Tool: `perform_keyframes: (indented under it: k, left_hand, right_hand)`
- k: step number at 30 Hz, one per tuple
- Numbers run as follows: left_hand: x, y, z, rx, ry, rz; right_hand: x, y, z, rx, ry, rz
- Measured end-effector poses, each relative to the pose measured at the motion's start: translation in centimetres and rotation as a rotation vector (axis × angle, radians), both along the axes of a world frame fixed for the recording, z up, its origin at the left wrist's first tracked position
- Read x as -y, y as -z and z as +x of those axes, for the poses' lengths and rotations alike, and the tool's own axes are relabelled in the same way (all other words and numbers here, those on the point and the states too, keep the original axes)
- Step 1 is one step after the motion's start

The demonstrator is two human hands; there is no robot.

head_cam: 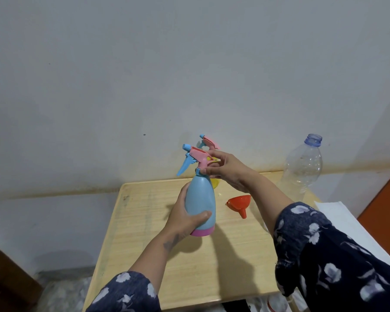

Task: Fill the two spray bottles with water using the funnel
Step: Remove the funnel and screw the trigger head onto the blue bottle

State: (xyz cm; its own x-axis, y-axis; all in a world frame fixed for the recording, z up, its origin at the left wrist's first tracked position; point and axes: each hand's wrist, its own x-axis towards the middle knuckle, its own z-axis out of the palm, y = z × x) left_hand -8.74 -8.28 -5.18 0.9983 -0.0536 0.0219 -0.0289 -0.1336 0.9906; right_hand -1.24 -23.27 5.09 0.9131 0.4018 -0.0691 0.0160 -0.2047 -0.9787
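Observation:
My left hand grips the body of a light blue spray bottle with a pink base, held upright above the wooden table. My right hand pinches the collar under its pink and blue trigger head. Behind it stands a second spray bottle with a yellow body, mostly hidden; only its pink head and a yellow patch show. An orange funnel lies on its side on the table to the right. A clear plastic water bottle without a cap stands at the back right.
The table stands against a white wall. A white sheet or cloth lies off the table's right edge, with an orange surface behind it. A dark brown object sits at the lower left.

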Motion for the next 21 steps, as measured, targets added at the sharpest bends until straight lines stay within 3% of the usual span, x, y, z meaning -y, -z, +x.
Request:
perform_keyframes:
  k: [4,12,17,21]
  left_hand:
    - [0.0,-0.3,0.3,0.018,-0.027,0.038]
    - [0.1,0.3,0.6,0.028,-0.079,0.109]
    - [-0.5,0.3,0.5,0.044,-0.079,0.119]
    - [-0.7,0.3,0.3,0.029,-0.086,0.115]
  right_hand:
    - [-0.2,-0.5,-0.2,0.105,0.054,-0.091]
    - [-1.5,0.8,-1.3,0.302,0.128,-0.081]
    - [-1.6,0.7,-1.3,0.345,0.061,-0.092]
    - [-1.1,0.0,-1.3,0.261,-0.016,-0.125]
